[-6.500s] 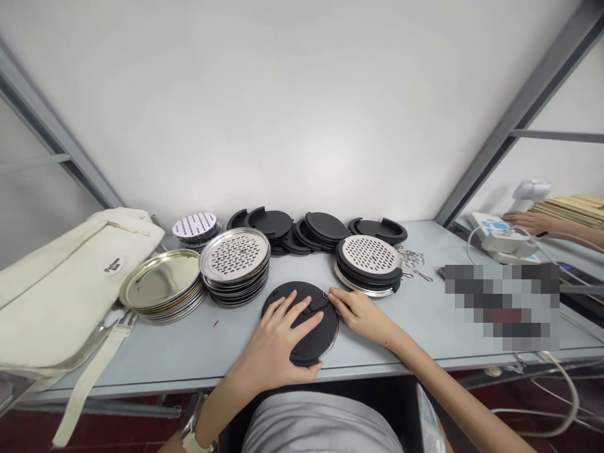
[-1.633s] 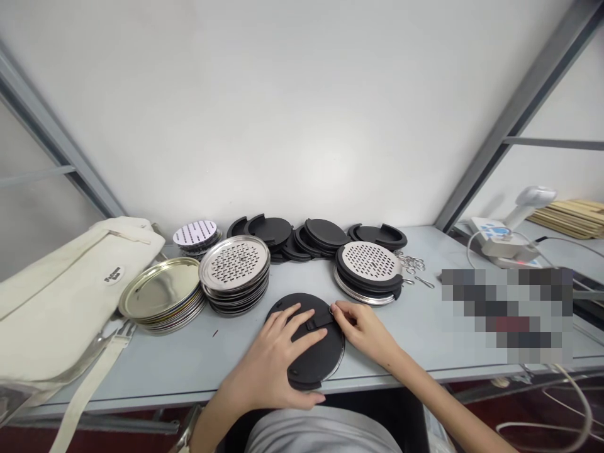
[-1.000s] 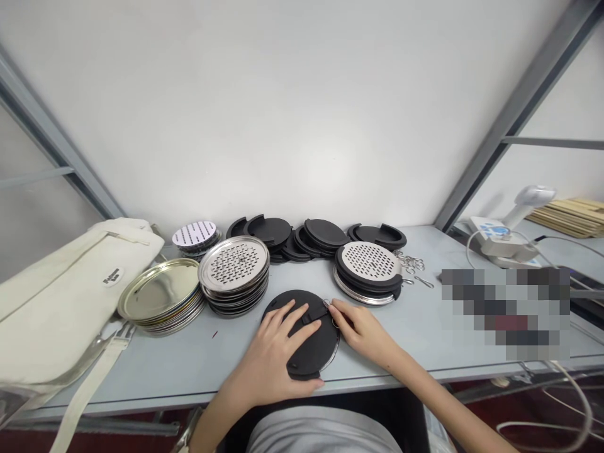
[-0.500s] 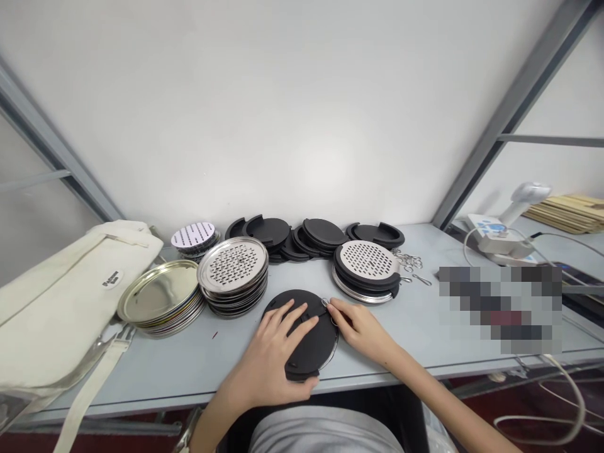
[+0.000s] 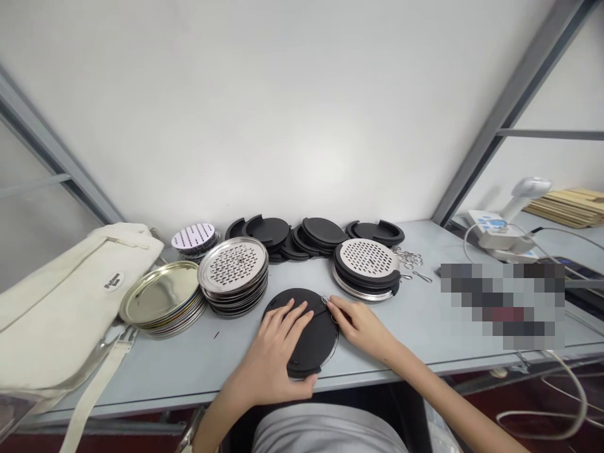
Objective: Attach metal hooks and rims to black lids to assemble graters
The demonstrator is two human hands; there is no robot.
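A round black disc (image 5: 314, 333) with a silvery rim along its right side lies near the table's front edge. My left hand (image 5: 276, 355) rests over its left half, fingers spread on top and thumb against the near rim, holding it. My right hand (image 5: 356, 324) is closed at the disc's upper right edge, thumb and forefinger pinching a small wire loop clip (image 5: 325, 300). Part of the clip is hidden by the fingertips. More wire clips (image 5: 410, 258) lie loose behind, beside a stack topped by a perforated metal disc (image 5: 369, 257) in a black holder.
Left stand stacks of perforated metal plates (image 5: 233, 264) and gold-coloured round lids (image 5: 163, 292), beside a cream bag (image 5: 80, 283). Black notched holders (image 5: 323, 231) lie along the wall. A white device (image 5: 500, 233) and a blurred-out patch (image 5: 503, 308) are on the right.
The disc shifted toward me, then slightly back. Both hands keep their places on it, and the wire clip stays at its upper right edge. A hand at far right has left view.
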